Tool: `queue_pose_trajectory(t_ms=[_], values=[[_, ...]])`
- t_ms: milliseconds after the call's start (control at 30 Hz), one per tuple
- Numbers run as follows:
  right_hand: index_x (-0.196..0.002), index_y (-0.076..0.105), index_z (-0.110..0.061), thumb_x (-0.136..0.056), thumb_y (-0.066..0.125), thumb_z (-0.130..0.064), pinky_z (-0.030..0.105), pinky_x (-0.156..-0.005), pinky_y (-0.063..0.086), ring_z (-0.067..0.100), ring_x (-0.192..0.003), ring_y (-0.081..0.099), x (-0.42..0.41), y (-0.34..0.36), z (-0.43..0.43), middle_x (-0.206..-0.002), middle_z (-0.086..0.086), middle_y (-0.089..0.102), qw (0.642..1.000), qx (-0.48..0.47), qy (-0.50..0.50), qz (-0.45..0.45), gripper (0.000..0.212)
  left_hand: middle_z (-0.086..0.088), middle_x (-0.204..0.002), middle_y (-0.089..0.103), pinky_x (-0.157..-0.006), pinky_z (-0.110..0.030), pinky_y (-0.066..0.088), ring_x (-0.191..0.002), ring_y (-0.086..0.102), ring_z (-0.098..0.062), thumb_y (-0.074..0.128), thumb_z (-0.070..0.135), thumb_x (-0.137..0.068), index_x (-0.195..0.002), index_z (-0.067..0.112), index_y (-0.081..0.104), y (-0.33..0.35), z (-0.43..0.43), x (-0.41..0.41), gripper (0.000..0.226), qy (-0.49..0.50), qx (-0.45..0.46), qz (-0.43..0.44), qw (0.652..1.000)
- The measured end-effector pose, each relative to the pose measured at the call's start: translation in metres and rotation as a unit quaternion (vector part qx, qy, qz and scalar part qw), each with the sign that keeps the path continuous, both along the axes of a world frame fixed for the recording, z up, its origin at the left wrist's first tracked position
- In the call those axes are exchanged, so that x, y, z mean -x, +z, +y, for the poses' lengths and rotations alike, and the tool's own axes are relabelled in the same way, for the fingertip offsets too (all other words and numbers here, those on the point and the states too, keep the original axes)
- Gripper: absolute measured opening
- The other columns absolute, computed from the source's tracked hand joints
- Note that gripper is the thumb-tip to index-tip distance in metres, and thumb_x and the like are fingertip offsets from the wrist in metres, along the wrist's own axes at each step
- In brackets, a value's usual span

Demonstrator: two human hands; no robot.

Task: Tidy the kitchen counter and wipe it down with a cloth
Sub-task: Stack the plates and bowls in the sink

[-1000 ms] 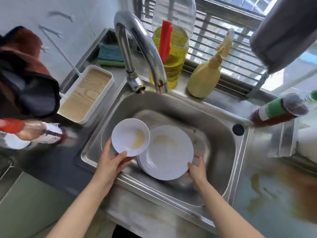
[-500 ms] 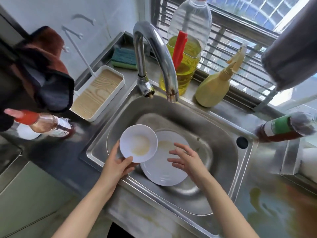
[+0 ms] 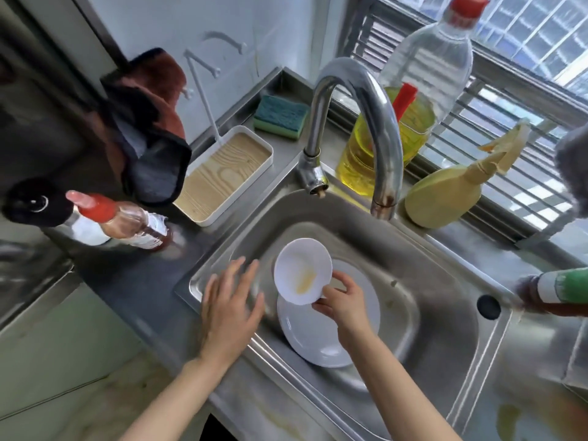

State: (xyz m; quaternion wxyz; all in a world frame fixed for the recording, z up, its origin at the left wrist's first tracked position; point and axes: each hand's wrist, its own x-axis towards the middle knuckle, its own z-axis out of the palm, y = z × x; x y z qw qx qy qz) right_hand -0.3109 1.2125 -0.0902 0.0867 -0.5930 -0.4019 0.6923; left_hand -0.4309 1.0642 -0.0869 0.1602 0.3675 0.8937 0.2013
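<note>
**Fig.** Nearest, our left grip hovers spread. Beside it, our right grip pinches the soiled bowl over the plate in the sink. Beyond the grip, oil bottle and sponge crowd the stained counter. The cloth hangs untouched, far left. We judge tidying begun, wiping pending. A barred window lies behind.

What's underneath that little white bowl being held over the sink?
A white plate lies in the sink below the bowl, which the right hand pinches by its rim. The bowl and hand cover the plate's upper part, so anything lying there is hidden.
</note>
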Motion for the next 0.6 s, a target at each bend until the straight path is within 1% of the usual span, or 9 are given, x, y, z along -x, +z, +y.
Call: queue_pose_trajectory(t_ms=[33, 67, 100, 133, 233, 300, 367, 467, 600], values=[[-0.110, 0.053, -0.019, -0.085, 0.049, 0.003, 0.027, -0.064, 0.057, 0.029, -0.079, 0.066, 0.006, -0.007, 0.004, -0.091, 0.016, 0.066, 1.000, -0.003, -0.015, -0.008, 0.034, -0.013, -0.144, 0.040, -0.106, -0.051, 0.027, -0.132, 0.037, -0.031, 0.037, 0.044, -0.087, -0.136, 0.018, 0.044, -0.005, -0.002, 0.004, 0.056, 0.022, 0.007, 0.037, 0.999], [-0.111, 0.052, -0.018, -0.084, 0.050, 0.002, 0.027, -0.063, 0.057, 0.030, -0.081, 0.066, 0.013, -0.016, 0.010, -0.093, 0.017, 0.066, 0.999, -0.008, -0.029, -0.016, 0.034, -0.017, -0.149, 0.031, -0.108, -0.054, 0.022, -0.138, 0.026, -0.033, 0.035, 0.045, -0.087, -0.137, 0.016, 0.044, -0.012, -0.004, 0.007, 0.058, 0.044, 0.030, 0.052, 0.997], [-0.113, 0.051, -0.017, -0.084, 0.050, 0.002, 0.027, -0.062, 0.056, 0.031, -0.082, 0.066, 0.020, -0.025, 0.015, -0.095, 0.018, 0.065, 0.999, -0.014, -0.040, -0.023, 0.035, -0.018, -0.151, 0.024, -0.109, -0.055, 0.019, -0.140, 0.020, -0.033, 0.033, 0.046, -0.087, -0.138, 0.015, 0.042, -0.019, -0.005, 0.008, 0.060, 0.058, 0.061, 0.064, 0.994], [-0.116, 0.051, -0.016, -0.083, 0.051, 0.001, 0.027, -0.061, 0.055, 0.032, -0.085, 0.066, 0.027, -0.036, 0.022, -0.099, 0.020, 0.064, 0.998, -0.023, -0.046, -0.029, 0.037, -0.019, -0.152, 0.022, -0.109, -0.056, 0.019, -0.141, 0.018, -0.033, 0.031, 0.046, -0.087, -0.138, 0.014, 0.042, -0.024, -0.006, 0.007, 0.061, 0.063, 0.081, 0.076, 0.992], [-0.122, 0.053, -0.014, -0.082, 0.053, -0.001, 0.029, -0.061, 0.055, 0.035, -0.090, 0.066, 0.050, -0.065, 0.037, -0.110, 0.021, 0.061, 0.997, -0.041, -0.054, -0.046, 0.042, -0.019, -0.151, 0.024, -0.108, -0.055, 0.023, -0.140, 0.021, -0.033, 0.033, 0.041, -0.084, -0.132, 0.014, 0.050, -0.030, -0.004, 0.006, 0.057, 0.057, 0.103, 0.110, 0.987], [-0.126, 0.052, -0.014, -0.084, 0.055, -0.002, 0.032, -0.066, 0.056, 0.036, -0.092, 0.065, 0.062, -0.080, 0.042, -0.116, 0.019, 0.058, 0.996, -0.040, -0.059, -0.058, 0.044, -0.019, -0.152, 0.024, -0.108, -0.053, 0.021, -0.140, 0.021, -0.032, 0.034, 0.038, -0.083, -0.131, 0.014, 0.052, -0.033, -0.004, 0.007, 0.056, 0.059, 0.104, 0.124, 0.985], [-0.126, 0.052, -0.013, -0.084, 0.054, -0.002, 0.033, -0.067, 0.055, 0.037, -0.096, 0.063, 0.071, -0.090, 0.044, -0.122, 0.019, 0.055, 0.994, -0.037, -0.076, -0.064, 0.043, -0.018, -0.152, 0.024, -0.109, -0.050, 0.018, -0.140, 0.020, -0.031, 0.035, 0.036, -0.082, -0.131, 0.015, 0.051, -0.035, -0.004, 0.007, 0.056, 0.065, 0.106, 0.132, 0.983], [-0.126, 0.054, -0.012, -0.086, 0.053, -0.002, 0.032, -0.066, 0.054, 0.037, -0.098, 0.062, 0.077, -0.100, 0.047, -0.124, 0.018, 0.055, 0.992, -0.042, -0.090, -0.079, 0.041, -0.017, -0.152, 0.025, -0.109, -0.049, 0.017, -0.140, 0.022, -0.031, 0.036, 0.035, -0.080, -0.132, 0.015, 0.050, -0.036, -0.005, 0.007, 0.057, 0.070, 0.102, 0.137, 0.983], [-0.128, 0.053, -0.012, -0.088, 0.052, -0.002, 0.033, -0.072, 0.055, 0.037, -0.103, 0.060, 0.076, -0.112, 0.047, -0.128, 0.016, 0.054, 0.993, -0.027, -0.077, -0.089, 0.042, -0.017, -0.152, 0.025, -0.109, -0.049, 0.017, -0.140, 0.020, -0.030, 0.036, 0.030, -0.076, -0.132, 0.015, 0.051, -0.036, -0.005, 0.006, 0.060, 0.068, 0.109, 0.139, 0.982]])
